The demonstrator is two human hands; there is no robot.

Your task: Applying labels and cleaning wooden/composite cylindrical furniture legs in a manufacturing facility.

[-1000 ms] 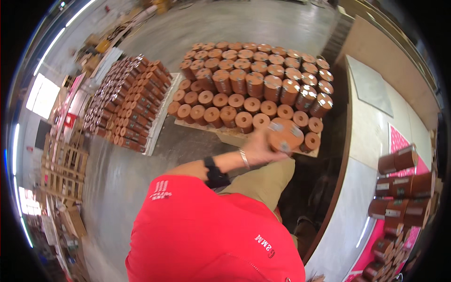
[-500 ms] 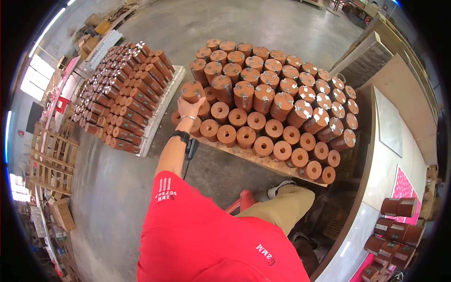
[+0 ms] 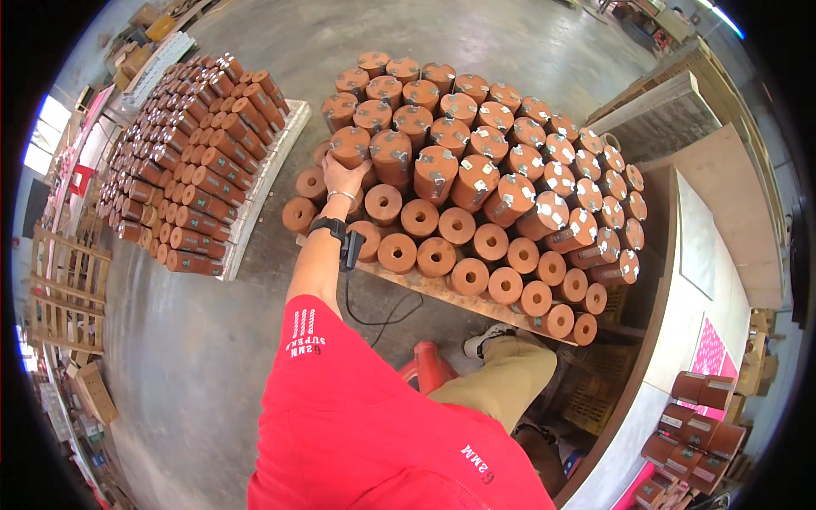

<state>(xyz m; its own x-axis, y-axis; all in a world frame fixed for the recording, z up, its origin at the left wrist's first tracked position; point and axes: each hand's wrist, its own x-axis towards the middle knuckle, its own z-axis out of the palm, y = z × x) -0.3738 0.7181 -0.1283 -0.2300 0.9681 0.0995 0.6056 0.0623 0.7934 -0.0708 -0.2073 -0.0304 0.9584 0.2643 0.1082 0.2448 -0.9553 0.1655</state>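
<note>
The left hand (image 3: 342,177) is clamped around a brown spool (image 3: 350,146) at the near corner of the stacked pallet (image 3: 442,287); the right hand is out of sight.

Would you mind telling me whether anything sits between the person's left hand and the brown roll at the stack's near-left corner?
Nothing visible does: the left hand already rests against the roll on the upper layer, fingers on its near side. The right hand is out of view.
</note>
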